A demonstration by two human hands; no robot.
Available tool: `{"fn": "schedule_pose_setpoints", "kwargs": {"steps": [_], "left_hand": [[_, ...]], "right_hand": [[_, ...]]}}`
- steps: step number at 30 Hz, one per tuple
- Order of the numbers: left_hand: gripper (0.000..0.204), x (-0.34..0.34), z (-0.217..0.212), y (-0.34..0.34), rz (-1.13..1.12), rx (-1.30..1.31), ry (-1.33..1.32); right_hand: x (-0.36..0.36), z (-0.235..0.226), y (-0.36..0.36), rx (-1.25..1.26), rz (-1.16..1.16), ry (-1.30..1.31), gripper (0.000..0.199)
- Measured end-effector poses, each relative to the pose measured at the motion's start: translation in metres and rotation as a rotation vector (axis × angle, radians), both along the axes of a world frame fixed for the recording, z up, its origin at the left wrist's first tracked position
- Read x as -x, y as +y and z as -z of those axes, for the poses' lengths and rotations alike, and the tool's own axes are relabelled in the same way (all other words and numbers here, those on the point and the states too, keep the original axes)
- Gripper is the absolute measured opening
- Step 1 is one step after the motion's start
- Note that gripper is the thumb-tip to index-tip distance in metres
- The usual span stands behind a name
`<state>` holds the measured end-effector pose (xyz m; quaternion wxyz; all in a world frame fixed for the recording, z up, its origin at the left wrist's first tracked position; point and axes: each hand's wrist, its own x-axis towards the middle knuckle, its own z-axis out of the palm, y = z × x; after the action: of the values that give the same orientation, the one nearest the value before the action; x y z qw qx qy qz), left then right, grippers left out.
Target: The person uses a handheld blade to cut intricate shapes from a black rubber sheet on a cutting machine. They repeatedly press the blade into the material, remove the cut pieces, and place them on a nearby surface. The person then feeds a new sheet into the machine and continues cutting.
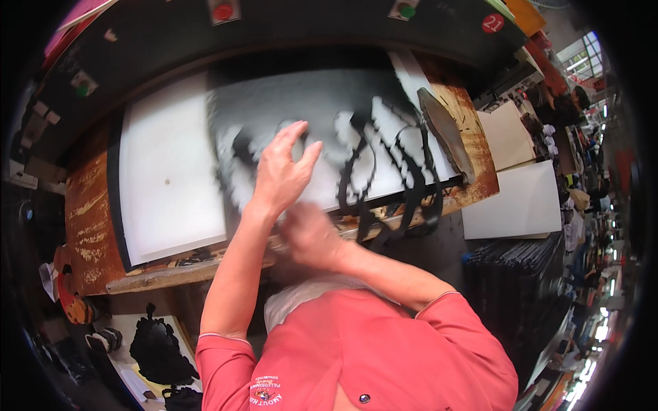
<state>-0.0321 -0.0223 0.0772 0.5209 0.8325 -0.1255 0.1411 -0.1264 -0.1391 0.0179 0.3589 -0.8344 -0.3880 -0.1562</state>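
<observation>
My left hand (282, 168) reaches over the work surface with its fingers stretched and the thumb apart, holding nothing. Behind and under it lies a dark sheet (274, 96) with cut-out gaps along its near side. My right hand (312, 233) is smeared by motion close to the left wrist, at the table's front edge. Whether it holds anything cannot be seen. Right of both hands, black looping strips of the sheet (415, 181) hang over the front edge. White board (168, 164) shows beneath and to the left of the sheet.
A dark machine beam (308, 31) with a red button (223, 11) and green buttons spans the far side. A long grey curved piece (442, 130) lies at the right end of the worn wooden table (89, 205). Pale boards (517, 202) and a dark stack (510, 281) stand right.
</observation>
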Motion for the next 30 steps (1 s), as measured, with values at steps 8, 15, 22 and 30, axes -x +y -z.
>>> {"fn": "schedule_pose_setpoints", "kwargs": {"steps": [8, 15, 22, 30], "left_hand": [[0.073, -0.019, 0.068, -0.039, -0.037, -0.652, 0.092], [0.067, -0.017, 0.063, 0.011, -0.072, -0.590, 0.101], [0.048, -0.009, 0.074, 0.107, -0.631, -0.647, 0.018], [0.037, -0.012, 0.074, 0.097, -0.651, -0.570, -0.067]], "right_hand": [[-0.016, -0.054, -0.197, 0.134, 0.203, 0.041, 0.022], [-0.106, -0.008, -0.400, 0.292, 0.907, 0.582, 0.107], [-0.109, 0.014, -0.421, 0.214, 0.846, 0.511, 0.096], [-0.104, -0.047, -0.391, 0.033, 0.813, 0.664, 0.087]]}}
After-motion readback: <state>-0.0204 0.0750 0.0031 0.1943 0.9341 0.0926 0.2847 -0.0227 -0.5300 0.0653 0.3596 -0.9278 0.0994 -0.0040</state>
